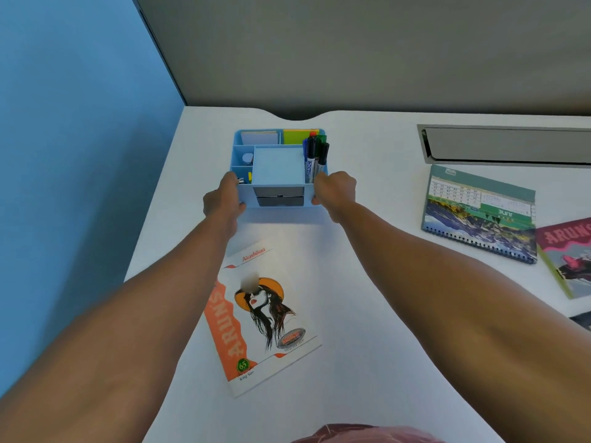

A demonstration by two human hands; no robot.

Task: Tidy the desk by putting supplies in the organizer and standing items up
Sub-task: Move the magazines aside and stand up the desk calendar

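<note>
Since the organizer (277, 167) sits far back on the desk (367, 282), near the rear edge and left of centre, both arms are stretched out to reach it. Two-handed side grip, looks like it's for shifting or squaring the box, not loading it.

Contents already in: markers (315, 158) upright in the right slot, sticky pads (295, 136) in the back compartments, small bits in the left cells. Two dark drawers face the person, closed.

Left hand (224, 199): fingers curled round the organizer's near-left corner, thumb low on the front face. Right hand (335, 193): fingers wrapped on the near-right corner, knuckles up, thumb tip at the base. Both closed onto the box; can't tell if it's lifted or resting on the desk.

Further out: orange-and-white notebook (265, 318) lying flat between the forearms, close to the person. Desk calendar (479, 212) flat to the right, below a grey cable tray (508, 143). Pink-covered notebook (569, 254) flat at the right edge. My guess: those flat items are what's left to stand up.
</note>
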